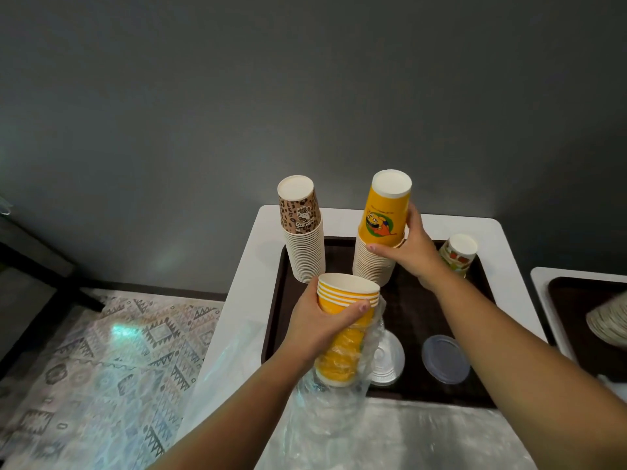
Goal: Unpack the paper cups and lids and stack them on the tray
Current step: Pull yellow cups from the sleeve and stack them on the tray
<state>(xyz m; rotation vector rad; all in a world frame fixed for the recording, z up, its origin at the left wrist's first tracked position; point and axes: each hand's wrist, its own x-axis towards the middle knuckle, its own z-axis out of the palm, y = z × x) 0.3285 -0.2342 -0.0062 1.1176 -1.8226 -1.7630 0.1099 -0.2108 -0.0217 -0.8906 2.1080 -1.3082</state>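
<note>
Yellow paper cups (347, 293), nested mouth-up in a clear plastic sleeve (339, 401), sit at centre frame gripped by the left hand (322, 320).
Right hand (412, 247) curls round the inverted yellow cup stack (381, 232) on the dark brown tray (451, 391), beside a leopard-print stack (302, 232); white table (244, 293), grey wall (305, 79).

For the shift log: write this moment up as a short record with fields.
left hand: left hand grips yellow cups, rims up, partly in a plastic sleeve
right hand: right hand holds the yellow stack, upside down on the tray
other stacks: leopard-print stack at the tray's far left; patterned stack far right
lids: white lids and a clear lid on the tray
surface: white table
</note>
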